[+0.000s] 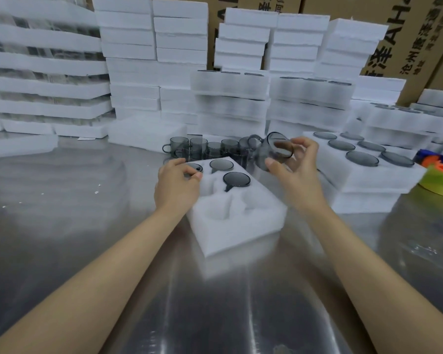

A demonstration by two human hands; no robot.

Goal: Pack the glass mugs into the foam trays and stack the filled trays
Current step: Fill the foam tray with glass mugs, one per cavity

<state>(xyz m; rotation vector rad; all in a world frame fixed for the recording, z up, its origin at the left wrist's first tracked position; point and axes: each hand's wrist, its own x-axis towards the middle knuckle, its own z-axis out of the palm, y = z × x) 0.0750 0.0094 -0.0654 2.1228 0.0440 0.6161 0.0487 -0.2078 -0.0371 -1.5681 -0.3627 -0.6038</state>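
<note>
A white foam tray lies on the steel table in front of me. Its far pockets hold three grey glass mugs, one at the right; the near pockets are bare. My left hand rests on the tray's far left corner, its fingers curled round the mug there. My right hand grips a tilted grey mug in the air just right of the tray. Several loose mugs stand in a row behind the tray.
A filled tray sits on another at the right. Yellow-green and orange tape rolls lie at the far right. Tall stacks of foam trays and cardboard boxes line the back. The steel table spreads to the left.
</note>
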